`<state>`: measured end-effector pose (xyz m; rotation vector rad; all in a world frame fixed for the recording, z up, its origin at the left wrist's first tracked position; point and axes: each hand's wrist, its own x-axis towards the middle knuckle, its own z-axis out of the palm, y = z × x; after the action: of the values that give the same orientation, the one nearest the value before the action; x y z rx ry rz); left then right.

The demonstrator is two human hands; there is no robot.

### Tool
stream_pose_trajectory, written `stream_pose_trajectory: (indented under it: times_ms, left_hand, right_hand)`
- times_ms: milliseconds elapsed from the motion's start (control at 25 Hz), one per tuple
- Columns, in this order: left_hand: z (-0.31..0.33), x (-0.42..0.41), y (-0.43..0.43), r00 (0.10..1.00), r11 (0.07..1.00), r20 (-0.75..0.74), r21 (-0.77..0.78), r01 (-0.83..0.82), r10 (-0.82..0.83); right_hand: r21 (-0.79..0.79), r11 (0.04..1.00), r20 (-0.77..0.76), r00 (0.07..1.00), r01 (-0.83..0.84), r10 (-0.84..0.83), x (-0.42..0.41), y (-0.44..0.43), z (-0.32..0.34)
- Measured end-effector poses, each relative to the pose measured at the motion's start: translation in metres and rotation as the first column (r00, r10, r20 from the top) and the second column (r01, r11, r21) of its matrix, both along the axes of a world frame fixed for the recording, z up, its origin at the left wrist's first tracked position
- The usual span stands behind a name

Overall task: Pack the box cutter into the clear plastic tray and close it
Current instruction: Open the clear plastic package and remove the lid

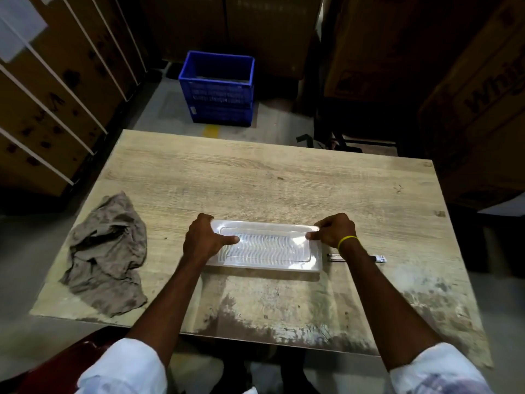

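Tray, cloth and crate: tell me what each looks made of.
Clear plastic tray: thin transparent plastic, glossy; the table grain shows through and its wavy ribs catch glare.
Cloth: soft woven fabric, matte grey-brown, judging by its crumpled folds.
Blue crate: likely rigid moulded plastic, with a uniform blue colour and slotted lattice walls.

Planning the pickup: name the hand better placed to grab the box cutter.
Right. The box cutter lies on the table just right of the clear plastic tray, partly under the right forearm. The right hand grips the tray's near end; the left hand sits across the tray.
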<state>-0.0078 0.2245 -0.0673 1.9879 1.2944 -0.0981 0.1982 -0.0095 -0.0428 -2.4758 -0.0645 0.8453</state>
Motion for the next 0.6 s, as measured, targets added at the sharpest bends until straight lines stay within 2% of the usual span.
stream_pose_trajectory:
  times_ms: [440, 600]
  left_hand:
    - [0.005, 0.006, 0.004, 0.998, 1.000, -0.067, -0.022, -0.002, 0.000]
    - [0.004, 0.005, 0.005, 0.997, 1.000, -0.082, -0.016, 0.013, -0.014]
  right_hand:
    - [-0.041, 0.993, 0.101, 0.990, 0.107, -0.103, -0.009, 0.014, -0.001]
    - [-0.041, 0.998, 0.119, 0.992, 0.043, -0.038, -0.012, 0.015, 0.000]
